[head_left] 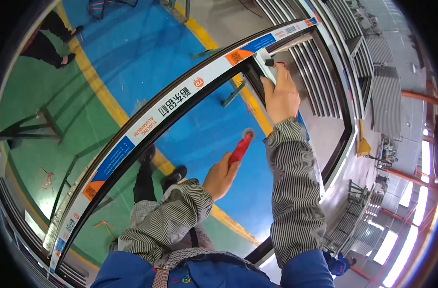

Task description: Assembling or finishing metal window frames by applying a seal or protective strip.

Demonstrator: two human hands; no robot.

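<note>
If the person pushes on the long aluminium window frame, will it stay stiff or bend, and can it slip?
The window frame is probably stiff, being a long dark metal profile with a protective film. It seems bulky, so likely awkward rather than heavy. The right hand presses its corner, while the left hand holds a red roller tool; the smooth film may be slippery.

I see grey-and-white striped oversleeves (295, 192) on both forearms over a blue jacket (204, 276), black trousers (143, 185), dark shoes (175, 175), and perhaps a checked collar.

A blue, green and yellow-striped floor (147, 53) is seen; red scraps (47, 176) are scattered left of the window frame (166, 108).
</note>
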